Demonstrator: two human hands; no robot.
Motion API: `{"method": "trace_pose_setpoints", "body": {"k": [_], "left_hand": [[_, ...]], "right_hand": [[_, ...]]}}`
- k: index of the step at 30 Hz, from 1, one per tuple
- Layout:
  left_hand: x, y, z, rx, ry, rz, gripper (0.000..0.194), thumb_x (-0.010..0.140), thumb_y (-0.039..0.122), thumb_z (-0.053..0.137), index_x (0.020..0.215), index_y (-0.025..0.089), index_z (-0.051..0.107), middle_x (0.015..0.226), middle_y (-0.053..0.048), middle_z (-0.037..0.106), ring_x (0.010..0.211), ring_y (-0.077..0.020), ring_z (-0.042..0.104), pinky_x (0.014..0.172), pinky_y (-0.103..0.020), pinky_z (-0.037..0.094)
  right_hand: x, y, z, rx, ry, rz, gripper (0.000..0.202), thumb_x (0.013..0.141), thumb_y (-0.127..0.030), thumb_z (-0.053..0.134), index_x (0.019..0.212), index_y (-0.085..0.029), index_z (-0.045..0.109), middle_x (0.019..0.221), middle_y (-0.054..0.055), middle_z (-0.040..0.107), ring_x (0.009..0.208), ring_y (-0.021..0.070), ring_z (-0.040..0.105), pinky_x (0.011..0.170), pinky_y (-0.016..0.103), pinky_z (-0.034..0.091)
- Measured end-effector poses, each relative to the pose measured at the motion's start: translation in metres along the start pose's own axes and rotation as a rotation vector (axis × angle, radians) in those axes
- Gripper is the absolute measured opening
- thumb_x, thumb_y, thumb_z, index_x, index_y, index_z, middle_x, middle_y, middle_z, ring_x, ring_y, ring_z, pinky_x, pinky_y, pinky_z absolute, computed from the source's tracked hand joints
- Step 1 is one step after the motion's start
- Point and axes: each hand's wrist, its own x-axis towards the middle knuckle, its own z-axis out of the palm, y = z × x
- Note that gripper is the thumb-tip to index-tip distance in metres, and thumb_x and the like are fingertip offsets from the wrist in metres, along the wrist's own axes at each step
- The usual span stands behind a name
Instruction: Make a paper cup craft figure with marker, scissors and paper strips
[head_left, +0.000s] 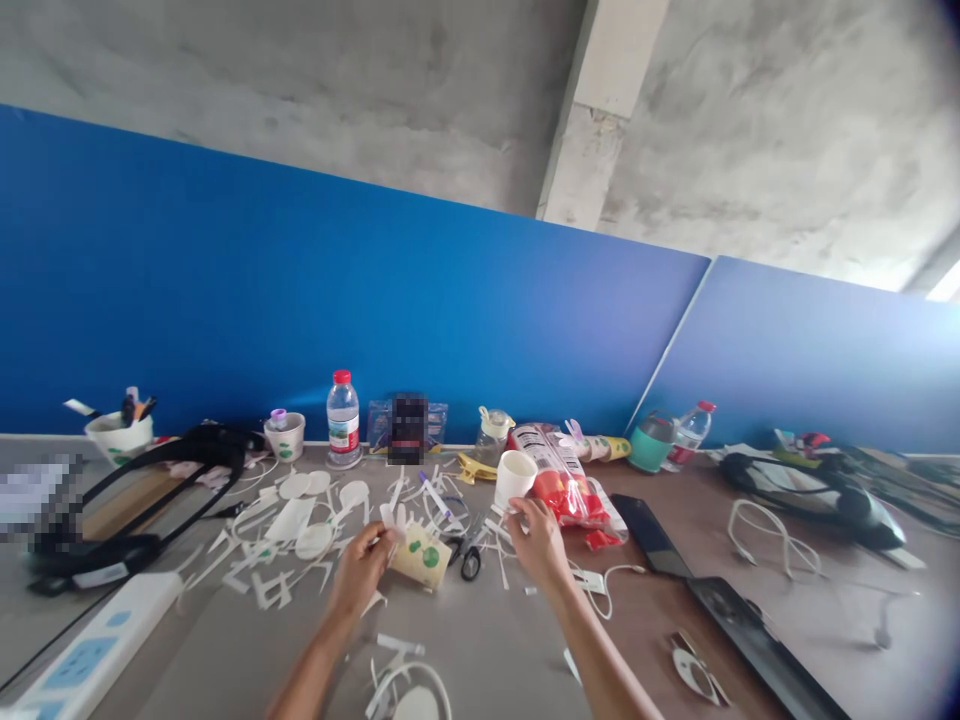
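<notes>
My left hand is closed on a pale paper piece with green print, just left of the scissors. White strips stick up at its fingertips. My right hand reaches to a white paper cup, its fingers at the cup's lower side; whether they grip it is unclear. Many white paper strips and discs lie scattered left of and between the hands. A purple marker lies behind the paper piece.
Along the blue partition stand a water bottle, a printed cup and a glass jug. Red plastic packages lie at right, beside a black phone. A power strip and black frame are left.
</notes>
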Motion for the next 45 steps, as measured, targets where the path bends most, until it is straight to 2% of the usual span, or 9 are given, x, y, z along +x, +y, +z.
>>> {"method": "trace_pose_setpoints", "body": {"k": [6, 12, 16, 23, 26, 30, 35, 39, 45], "left_hand": [[0.007, -0.005, -0.013, 0.062, 0.032, -0.015, 0.040, 0.072, 0.056, 0.054, 0.070, 0.017, 0.060, 0.044, 0.008, 0.038, 0.041, -0.0104, 0.038, 0.044, -0.023, 0.028], [0.015, -0.014, -0.022, 0.343, 0.134, 0.162, 0.035, 0.073, 0.046, 0.054, 0.094, 0.019, 0.063, 0.079, -0.005, 0.070, 0.075, -0.0236, 0.065, 0.069, -0.032, 0.048], [0.015, -0.025, -0.021, 0.443, 0.097, 0.192, 0.046, 0.077, 0.041, 0.051, 0.116, 0.017, 0.056, 0.076, -0.005, 0.070, 0.069, -0.0242, 0.067, 0.069, -0.036, 0.050], [0.014, -0.030, -0.021, 0.480, 0.019, 0.208, 0.043, 0.080, 0.035, 0.047, 0.117, 0.016, 0.054, 0.080, -0.007, 0.072, 0.075, -0.0246, 0.068, 0.074, -0.037, 0.050], [0.014, -0.027, -0.020, 0.494, 0.030, 0.197, 0.038, 0.080, 0.034, 0.047, 0.112, 0.018, 0.057, 0.081, -0.006, 0.072, 0.076, -0.0239, 0.068, 0.074, -0.036, 0.050], [0.013, -0.022, -0.020, 0.484, 0.037, 0.195, 0.034, 0.079, 0.034, 0.048, 0.106, 0.019, 0.061, 0.082, -0.006, 0.072, 0.075, -0.0228, 0.069, 0.073, -0.034, 0.051], [0.011, -0.019, -0.019, 0.489, 0.054, 0.165, 0.031, 0.081, 0.036, 0.046, 0.101, 0.020, 0.064, 0.091, -0.007, 0.073, 0.075, -0.0218, 0.068, 0.070, -0.032, 0.051], [0.010, -0.014, -0.018, 0.475, 0.072, 0.185, 0.031, 0.081, 0.038, 0.046, 0.098, 0.020, 0.066, 0.090, -0.007, 0.074, 0.077, -0.0224, 0.068, 0.072, -0.032, 0.050], [0.006, -0.005, -0.019, 0.428, 0.104, 0.216, 0.031, 0.081, 0.040, 0.046, 0.092, 0.020, 0.066, 0.088, -0.007, 0.074, 0.075, -0.0223, 0.067, 0.071, -0.034, 0.051]], "right_hand": [[-0.013, 0.013, -0.011, -0.173, -0.068, -0.014, 0.026, 0.078, -0.018, 0.053, 0.099, -0.020, 0.069, 0.096, 0.007, 0.067, 0.092, 0.0225, 0.061, 0.082, 0.032, 0.045], [-0.019, 0.024, -0.023, -0.344, -0.186, 0.028, 0.025, 0.079, -0.013, 0.051, 0.086, -0.024, 0.072, 0.090, 0.005, 0.069, 0.093, 0.0251, 0.060, 0.076, 0.033, 0.042], [-0.023, 0.027, -0.019, -0.396, -0.249, -0.029, 0.019, 0.077, -0.015, 0.056, 0.068, -0.023, 0.070, 0.079, 0.007, 0.068, 0.090, 0.0264, 0.059, 0.073, 0.032, 0.040], [-0.026, 0.025, -0.007, -0.407, -0.240, -0.023, 0.016, 0.070, -0.010, 0.058, 0.064, -0.019, 0.069, 0.077, 0.010, 0.067, 0.087, 0.0280, 0.058, 0.074, 0.035, 0.040], [-0.020, 0.021, -0.008, -0.284, -0.139, 0.035, 0.016, 0.073, -0.016, 0.056, 0.074, -0.021, 0.071, 0.087, 0.009, 0.067, 0.091, 0.0284, 0.056, 0.077, 0.038, 0.040], [-0.006, 0.012, -0.008, 0.322, 0.037, 0.199, 0.024, 0.074, -0.038, 0.060, 0.080, -0.018, 0.072, 0.092, 0.010, 0.066, 0.092, 0.0262, 0.057, 0.077, 0.035, 0.044], [-0.001, -0.009, 0.000, 0.564, -0.072, 0.238, 0.051, 0.081, -0.057, 0.048, 0.090, -0.012, 0.069, 0.072, 0.007, 0.066, 0.065, 0.0186, 0.060, 0.059, 0.028, 0.048], [-0.006, -0.029, 0.008, 0.687, -0.174, 0.277, 0.053, 0.082, -0.059, 0.045, 0.091, -0.012, 0.066, 0.068, 0.005, 0.063, 0.058, 0.0162, 0.057, 0.051, 0.025, 0.047], [-0.006, -0.039, 0.015, 0.572, -0.210, 0.226, 0.043, 0.077, -0.056, 0.049, 0.065, -0.017, 0.061, 0.054, 0.000, 0.053, 0.050, 0.0139, 0.047, 0.046, 0.023, 0.037]]}}
